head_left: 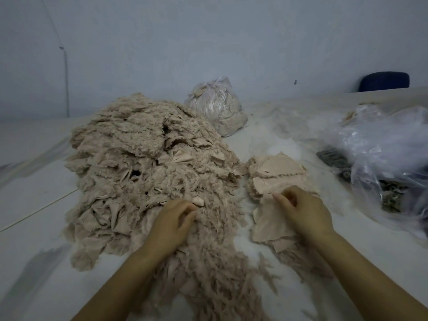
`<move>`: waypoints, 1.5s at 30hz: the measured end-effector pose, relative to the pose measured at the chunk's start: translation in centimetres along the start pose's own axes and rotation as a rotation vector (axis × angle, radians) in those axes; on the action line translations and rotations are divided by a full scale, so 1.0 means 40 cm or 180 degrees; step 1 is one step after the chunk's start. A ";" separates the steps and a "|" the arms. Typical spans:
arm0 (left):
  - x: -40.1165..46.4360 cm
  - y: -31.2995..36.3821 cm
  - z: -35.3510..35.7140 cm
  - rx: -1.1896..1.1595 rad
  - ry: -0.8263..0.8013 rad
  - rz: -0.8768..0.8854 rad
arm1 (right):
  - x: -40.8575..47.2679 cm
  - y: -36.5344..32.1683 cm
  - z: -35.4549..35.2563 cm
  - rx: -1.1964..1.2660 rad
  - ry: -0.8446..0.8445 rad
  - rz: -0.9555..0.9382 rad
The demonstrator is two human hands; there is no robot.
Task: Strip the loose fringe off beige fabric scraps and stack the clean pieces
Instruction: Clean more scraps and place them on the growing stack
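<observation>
two hands work at the near edge of a pale white table [41, 228]. the left hand [172, 224] lies on the big shaggy heap of beige fringed fabric scraps [143, 172], its fingers curled as if pinching at a small smooth fold of cloth, though blur hides whether anything is truly held. the right hand [301, 209] rests on the low stack of flat, clean beige pieces [275, 174], fingers bent inward; whether it grips the top piece or only presses it i cannot tell.

the likely trouble, as i judge it: the heap and the stack lie almost touching, so a tug on one scrap could drag tangled neighbours over onto the clean pieces and mix them. the scraps look knotted into each other, so a pull may bring several at once. the loose beige fringe fluff [231, 281] trailing toward the person lies just beside the stack's near edge and could cling to the cleaned cloth. the stack itself is uneven and could slide if the right hand lifts off.

around: a knotted clear plastic bag stuffed with beige fluff [215, 105] stands behind the heap; a large crumpled clear plastic bag with dark grey material inside [384, 163] lies to the right, near the stack and limiting room to spread that way. a dark blue chair back [384, 81] shows beyond the table by the pale wall [208, 38].
</observation>
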State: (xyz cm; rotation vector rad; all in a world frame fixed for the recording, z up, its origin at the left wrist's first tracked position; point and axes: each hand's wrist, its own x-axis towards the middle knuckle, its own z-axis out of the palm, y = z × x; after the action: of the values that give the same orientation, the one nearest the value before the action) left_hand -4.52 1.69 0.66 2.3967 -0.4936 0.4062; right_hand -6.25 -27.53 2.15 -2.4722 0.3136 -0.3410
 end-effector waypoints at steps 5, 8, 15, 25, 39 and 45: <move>-0.039 -0.057 -0.037 0.0543 -0.0008 -0.0034 | -0.050 -0.028 0.022 0.0219 0.0561 -0.0872; -0.060 -0.101 -0.027 0.1442 -0.0962 -0.0505 | -0.123 -0.072 0.081 0.0952 -0.0713 -0.1029; -0.033 -0.086 -0.043 0.0360 -0.0822 -0.0828 | -0.203 -0.105 0.215 0.0008 -0.1281 -0.1473; 0.002 0.004 -0.089 -0.1243 -0.0382 -0.0704 | -0.206 -0.181 0.216 0.1222 -0.1102 -0.1011; 0.059 -0.012 -0.053 -0.0239 -0.0957 -0.0511 | -0.140 -0.185 0.162 0.4017 -0.1874 0.0721; 0.069 0.023 0.004 -0.0789 -0.0510 -0.0284 | -0.111 -0.162 0.191 0.3935 -0.2170 0.0779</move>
State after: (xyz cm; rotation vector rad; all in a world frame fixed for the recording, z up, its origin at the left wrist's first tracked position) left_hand -2.45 0.26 2.15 2.2095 -0.4761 0.1062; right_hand -7.09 -16.97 -0.60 -1.1901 0.0533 0.3464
